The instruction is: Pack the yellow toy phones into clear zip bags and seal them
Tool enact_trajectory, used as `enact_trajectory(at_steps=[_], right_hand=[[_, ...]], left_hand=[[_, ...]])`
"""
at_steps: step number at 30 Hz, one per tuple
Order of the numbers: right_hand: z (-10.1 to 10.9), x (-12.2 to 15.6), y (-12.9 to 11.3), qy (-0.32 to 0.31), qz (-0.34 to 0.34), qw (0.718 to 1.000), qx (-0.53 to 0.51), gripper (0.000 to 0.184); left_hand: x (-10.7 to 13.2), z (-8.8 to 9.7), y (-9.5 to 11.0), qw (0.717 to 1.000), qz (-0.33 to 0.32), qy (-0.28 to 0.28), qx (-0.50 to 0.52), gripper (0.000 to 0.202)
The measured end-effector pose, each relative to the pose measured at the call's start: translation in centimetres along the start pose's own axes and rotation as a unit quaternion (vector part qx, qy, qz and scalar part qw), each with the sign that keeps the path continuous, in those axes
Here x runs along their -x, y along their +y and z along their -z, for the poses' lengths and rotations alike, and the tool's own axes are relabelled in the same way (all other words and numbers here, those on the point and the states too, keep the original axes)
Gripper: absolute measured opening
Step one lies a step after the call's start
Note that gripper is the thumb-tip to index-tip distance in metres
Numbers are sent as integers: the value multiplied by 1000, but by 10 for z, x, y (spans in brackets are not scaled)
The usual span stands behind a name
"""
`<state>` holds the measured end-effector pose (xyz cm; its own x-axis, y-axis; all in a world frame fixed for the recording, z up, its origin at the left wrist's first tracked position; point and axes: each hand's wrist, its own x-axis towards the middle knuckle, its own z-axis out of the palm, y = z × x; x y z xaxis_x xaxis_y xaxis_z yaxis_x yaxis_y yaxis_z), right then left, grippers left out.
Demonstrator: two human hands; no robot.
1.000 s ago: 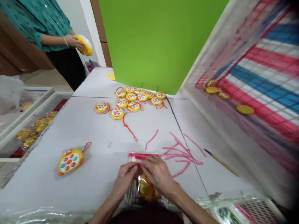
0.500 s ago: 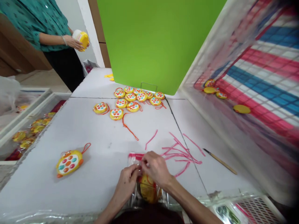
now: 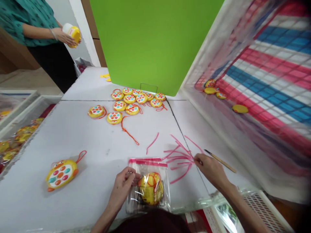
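Note:
A clear zip bag with a pink band along its top lies at the table's near edge. Inside it is a yellow duck-shaped toy with an orange cord, its plain back facing up. My left hand is closed at the bag's left edge, thumb and fingers pinching the plastic. Further right, my right hand has its fingertips pinched at the right ends of several thin pink strips fanned out on the table; the fingertips partly cover those ends.
Several yellow button toys sit in a group at the back by a green board. One button toy lies at left. A wooden-handled tool is at right. A person holds a yellow-and-white object.
My right hand has left the bag and moved right to the pink strips, uncovering the bagged toy. My left hand stays at the bag. The whole view has shifted slightly.

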<state>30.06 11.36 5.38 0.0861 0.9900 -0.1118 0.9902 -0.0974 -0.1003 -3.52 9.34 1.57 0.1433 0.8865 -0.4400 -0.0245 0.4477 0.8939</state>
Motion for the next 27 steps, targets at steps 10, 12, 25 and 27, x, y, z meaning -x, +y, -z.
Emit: enact_trajectory(at_steps=[10, 12, 25, 27], right_hand=[[-7, -8, -100, -160, 146, 925, -311, 15], [-24, -12, -106, -178, 130, 903, -370, 12], [-54, -8, -101, -183, 113, 853, -475, 14], [-53, -3, -103, -170, 115, 861, -465, 20]], left_hand=[[3, -1, 1, 1000, 16, -1, 6, 22], [3, -1, 1, 1000, 11, -1, 7, 22], [2, 10, -4, 1000, -9, -12, 6, 14], [2, 8, -6, 1000, -12, -6, -1, 18]])
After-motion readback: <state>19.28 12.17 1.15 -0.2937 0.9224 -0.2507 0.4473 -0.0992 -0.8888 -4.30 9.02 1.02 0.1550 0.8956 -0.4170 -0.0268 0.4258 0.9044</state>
